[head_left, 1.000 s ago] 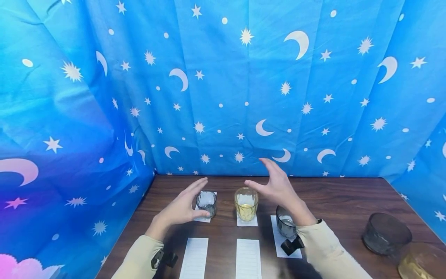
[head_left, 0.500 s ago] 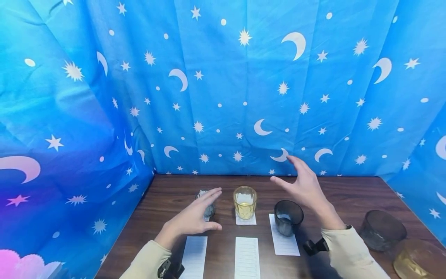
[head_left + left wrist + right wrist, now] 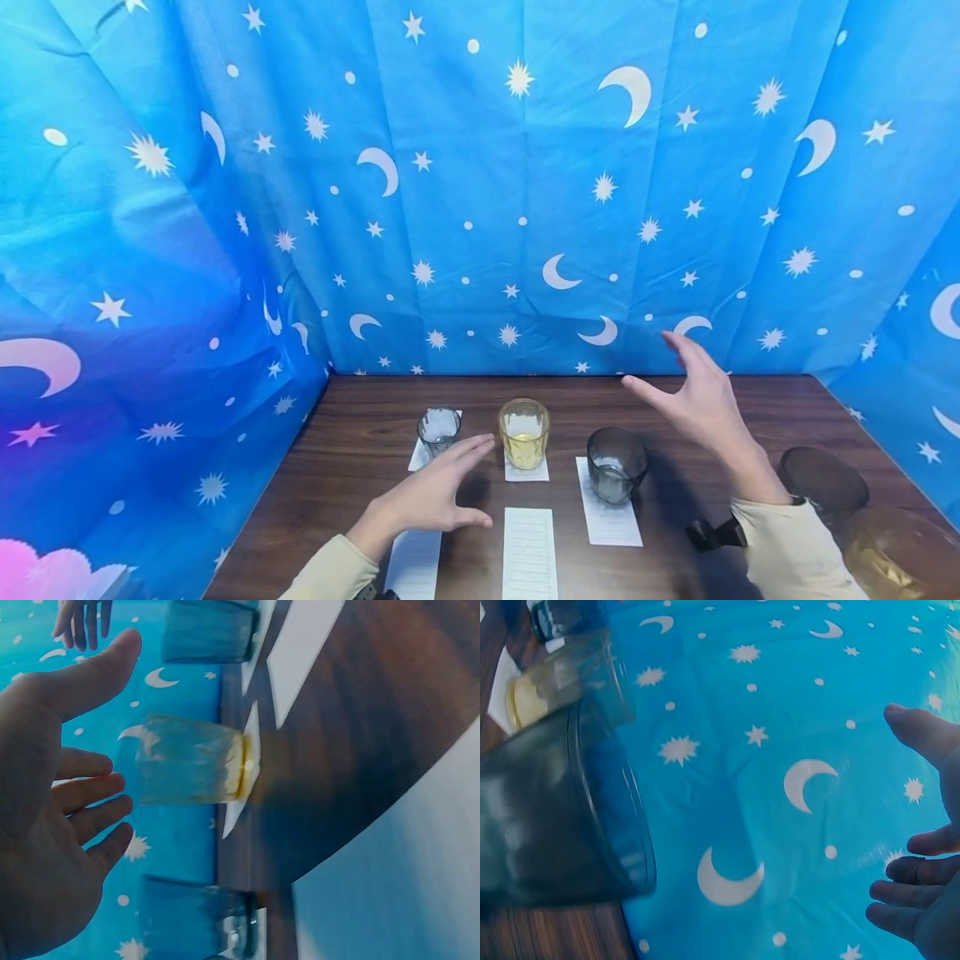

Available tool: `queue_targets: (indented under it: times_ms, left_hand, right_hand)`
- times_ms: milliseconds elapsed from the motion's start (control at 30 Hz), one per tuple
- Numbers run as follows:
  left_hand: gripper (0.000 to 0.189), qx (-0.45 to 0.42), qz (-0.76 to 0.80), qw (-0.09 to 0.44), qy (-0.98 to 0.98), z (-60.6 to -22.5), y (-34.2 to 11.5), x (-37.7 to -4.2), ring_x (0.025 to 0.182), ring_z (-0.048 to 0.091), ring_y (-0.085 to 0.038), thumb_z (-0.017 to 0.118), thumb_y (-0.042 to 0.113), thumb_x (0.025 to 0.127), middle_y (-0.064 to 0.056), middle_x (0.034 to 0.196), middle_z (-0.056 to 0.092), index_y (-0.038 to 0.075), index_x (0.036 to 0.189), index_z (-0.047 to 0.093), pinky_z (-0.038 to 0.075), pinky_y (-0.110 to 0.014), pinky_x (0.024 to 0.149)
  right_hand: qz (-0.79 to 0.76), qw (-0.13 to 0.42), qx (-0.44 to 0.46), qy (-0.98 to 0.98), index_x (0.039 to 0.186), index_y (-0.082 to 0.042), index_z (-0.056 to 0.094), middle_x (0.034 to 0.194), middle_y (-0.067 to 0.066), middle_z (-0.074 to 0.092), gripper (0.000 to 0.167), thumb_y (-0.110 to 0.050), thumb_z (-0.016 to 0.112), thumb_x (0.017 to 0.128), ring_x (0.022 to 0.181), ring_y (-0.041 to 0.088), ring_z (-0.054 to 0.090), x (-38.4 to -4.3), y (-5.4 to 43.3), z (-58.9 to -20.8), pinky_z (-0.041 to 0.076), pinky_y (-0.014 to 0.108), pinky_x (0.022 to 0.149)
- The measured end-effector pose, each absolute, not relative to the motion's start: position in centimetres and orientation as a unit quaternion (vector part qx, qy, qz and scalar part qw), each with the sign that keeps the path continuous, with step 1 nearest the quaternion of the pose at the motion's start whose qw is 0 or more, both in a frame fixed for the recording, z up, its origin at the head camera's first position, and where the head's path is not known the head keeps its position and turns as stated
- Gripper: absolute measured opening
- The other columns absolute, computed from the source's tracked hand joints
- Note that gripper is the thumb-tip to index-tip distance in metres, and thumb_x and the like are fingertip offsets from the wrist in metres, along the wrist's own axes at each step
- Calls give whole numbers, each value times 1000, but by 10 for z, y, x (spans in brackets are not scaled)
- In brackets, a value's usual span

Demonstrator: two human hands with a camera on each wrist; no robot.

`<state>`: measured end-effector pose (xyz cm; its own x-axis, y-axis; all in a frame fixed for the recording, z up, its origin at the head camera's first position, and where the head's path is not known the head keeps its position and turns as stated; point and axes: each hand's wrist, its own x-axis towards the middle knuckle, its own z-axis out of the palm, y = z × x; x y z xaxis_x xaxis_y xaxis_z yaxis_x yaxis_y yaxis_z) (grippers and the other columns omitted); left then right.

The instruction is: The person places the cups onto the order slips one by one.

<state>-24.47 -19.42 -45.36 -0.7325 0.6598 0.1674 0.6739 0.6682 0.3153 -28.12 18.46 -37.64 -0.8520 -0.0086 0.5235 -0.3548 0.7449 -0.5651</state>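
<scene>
Both hands are held up over the table, thumbs spread from the fingers, and neither holds anything. My left hand [image 3: 431, 493] is in front of a small grey glass [image 3: 438, 427] at the back left and overlaps its paper strip's neighbour in the head view. A yellow-tinted glass [image 3: 524, 433] stands upright on a paper in the middle; in the left wrist view this yellow glass [image 3: 191, 761] is beyond the fingers. My right hand [image 3: 705, 408] is to the right of a dark grey glass [image 3: 617, 467], apart from it. That dark glass [image 3: 532, 810] looms large in the right wrist view.
White paper strips [image 3: 529, 554] lie on the brown wooden table [image 3: 360, 433], one under the left forearm side. At the right are a dark bowl-like glass [image 3: 823, 479] and a large amber one [image 3: 896, 550], partly behind the right sleeve. A blue star-patterned cloth [image 3: 465, 167] surrounds the table.
My right hand has moved right, away from the yellow glass and past the dark glass, uncovering it. My left hand has moved right and nearer, away from the small grey glass.
</scene>
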Motion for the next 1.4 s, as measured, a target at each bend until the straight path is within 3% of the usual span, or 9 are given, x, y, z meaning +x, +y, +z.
queue_targets:
  times_ms: [467,933,1400]
  left_hand:
    - [99,-392,-145,13,-909,-482,-182,-231,138,41,-29,75,57,76,-14,152,39,3,149,35,40,-42,111]
    - [101,-381,-145,-35,-912,-503,-175,-225,139,42,-29,68,67,76,-12,152,40,5,149,37,41,-48,109]
    - [96,-399,-112,-8,-910,-516,-166,-218,136,45,-23,73,63,75,-7,148,46,5,146,42,44,-42,107]
  right_hand:
    - [318,251,68,-912,147,-1,37,141,30,45,92,-48,77,79,126,50,43,-273,223,-381,37,69,94]
    - [290,244,34,-925,148,1,35,145,33,38,94,-48,77,79,129,55,36,-264,261,-390,31,72,95]
    - [274,232,13,-933,148,3,33,140,38,39,97,-49,76,79,123,59,37,-256,290,-406,32,74,88]
